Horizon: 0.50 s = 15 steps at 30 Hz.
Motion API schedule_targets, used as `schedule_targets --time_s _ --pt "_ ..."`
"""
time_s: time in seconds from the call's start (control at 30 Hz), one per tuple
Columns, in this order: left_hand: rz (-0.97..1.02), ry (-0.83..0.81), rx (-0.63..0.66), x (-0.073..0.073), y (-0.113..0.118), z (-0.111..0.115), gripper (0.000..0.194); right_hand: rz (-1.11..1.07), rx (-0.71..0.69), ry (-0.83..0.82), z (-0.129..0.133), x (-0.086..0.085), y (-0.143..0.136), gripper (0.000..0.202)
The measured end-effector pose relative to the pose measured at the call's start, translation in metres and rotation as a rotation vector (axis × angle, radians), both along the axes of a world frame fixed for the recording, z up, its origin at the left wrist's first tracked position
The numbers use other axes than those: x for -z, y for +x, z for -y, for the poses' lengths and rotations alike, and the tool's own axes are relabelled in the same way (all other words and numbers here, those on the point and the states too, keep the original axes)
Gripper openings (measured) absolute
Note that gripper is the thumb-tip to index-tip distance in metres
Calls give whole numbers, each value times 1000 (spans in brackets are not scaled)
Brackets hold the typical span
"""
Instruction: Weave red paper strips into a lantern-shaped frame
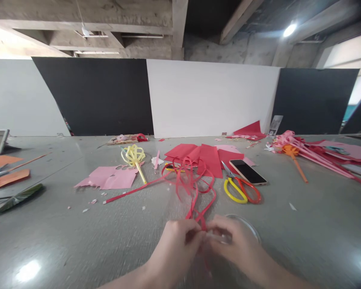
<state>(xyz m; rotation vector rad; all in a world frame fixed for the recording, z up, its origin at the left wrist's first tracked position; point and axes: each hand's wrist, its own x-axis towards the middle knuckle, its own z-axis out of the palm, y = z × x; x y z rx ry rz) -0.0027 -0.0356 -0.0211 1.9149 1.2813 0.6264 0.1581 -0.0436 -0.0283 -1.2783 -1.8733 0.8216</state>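
Note:
My left hand [176,247] pinches the gathered lower ends of several looped red paper strips [195,188] at the bottom centre. Close beside it on the right, my right hand [233,241] is closed at the same ends, with a small whitish, see-through piece between its fingers, too blurred to name. The loops spread up and away from both hands, and one long strip [126,195] runs out to the left. Behind my right hand shows the rim of a clear round object [249,224].
Scissors [242,190] with yellow and red handles lie beside a phone [249,171] on the right. Red sheets [210,160], a pink sheet [114,178] and a yellow paper ball on a stick [134,156] lie farther back. An orange stick [300,168] and pink strips [315,154] are far right.

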Motion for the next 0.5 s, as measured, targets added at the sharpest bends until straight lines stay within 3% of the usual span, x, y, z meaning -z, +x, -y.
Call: schedule_targets --time_s 0.33,0.5 --pt "-39 102 32 -9 0 5 19 51 -38 103 3 -7 -2 13" --pt "61 -56 77 -9 3 4 14 153 -28 239 9 -8 -8 21"
